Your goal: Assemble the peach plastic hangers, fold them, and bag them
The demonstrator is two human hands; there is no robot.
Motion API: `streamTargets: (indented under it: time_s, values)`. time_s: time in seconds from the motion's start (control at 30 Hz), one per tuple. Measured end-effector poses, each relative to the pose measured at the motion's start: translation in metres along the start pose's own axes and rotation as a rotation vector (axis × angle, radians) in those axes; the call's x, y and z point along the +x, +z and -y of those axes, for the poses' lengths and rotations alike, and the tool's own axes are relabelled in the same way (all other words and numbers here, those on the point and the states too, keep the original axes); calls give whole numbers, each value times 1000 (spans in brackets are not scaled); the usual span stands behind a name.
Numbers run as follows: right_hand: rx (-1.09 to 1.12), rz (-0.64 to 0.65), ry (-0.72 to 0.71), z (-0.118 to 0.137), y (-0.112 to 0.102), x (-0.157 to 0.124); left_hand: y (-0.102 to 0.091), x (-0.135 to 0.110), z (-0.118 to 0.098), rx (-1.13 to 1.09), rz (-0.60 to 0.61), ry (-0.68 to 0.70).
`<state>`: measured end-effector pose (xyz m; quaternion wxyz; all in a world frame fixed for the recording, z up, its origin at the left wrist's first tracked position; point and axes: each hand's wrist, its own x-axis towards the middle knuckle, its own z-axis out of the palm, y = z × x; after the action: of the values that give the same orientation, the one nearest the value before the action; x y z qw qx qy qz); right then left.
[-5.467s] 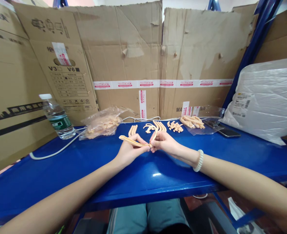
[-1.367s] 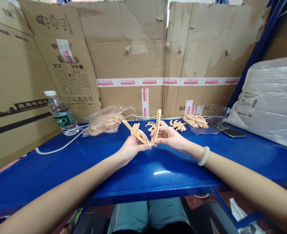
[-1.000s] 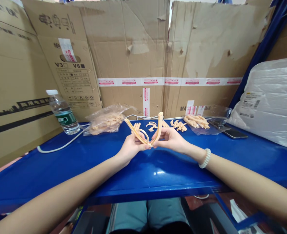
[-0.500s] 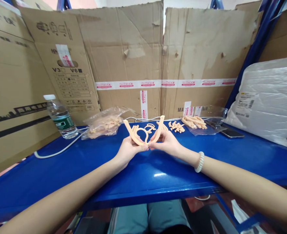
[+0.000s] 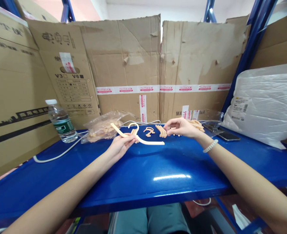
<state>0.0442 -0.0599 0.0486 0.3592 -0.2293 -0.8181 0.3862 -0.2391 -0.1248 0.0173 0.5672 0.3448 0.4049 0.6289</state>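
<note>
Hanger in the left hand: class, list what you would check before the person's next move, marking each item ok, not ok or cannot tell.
1. Left hand grips the hanger: ok, fingers pinch it near the hook.
2. Hanger has a hook and both arms: ok.
3. Joints fully seated: cannot tell, too small to see.
4. Right hand free: ok, open, nothing seen in it.
5. Spare arms and hooks close by: ok, they lie on the table just left of the right hand.
</note>
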Motion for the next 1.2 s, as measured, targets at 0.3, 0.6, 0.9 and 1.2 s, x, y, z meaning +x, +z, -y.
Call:
streamTargets:
  time_s: [0.3, 0.6, 0.9, 1.2]
  values:
    - [-552, 239, -105, 2, 59, 0, 6, -8, 8, -27, 48, -59]
    - [-497, 358, 22, -11, 0, 1, -13, 7, -21, 178, 76, -86]
    - [-439, 487, 168, -11, -4, -1, -27, 4, -32, 1209, 662, 354]
    - [-604, 439, 207, -18, -2, 0, -28, 5, -24, 1413, 679, 430]
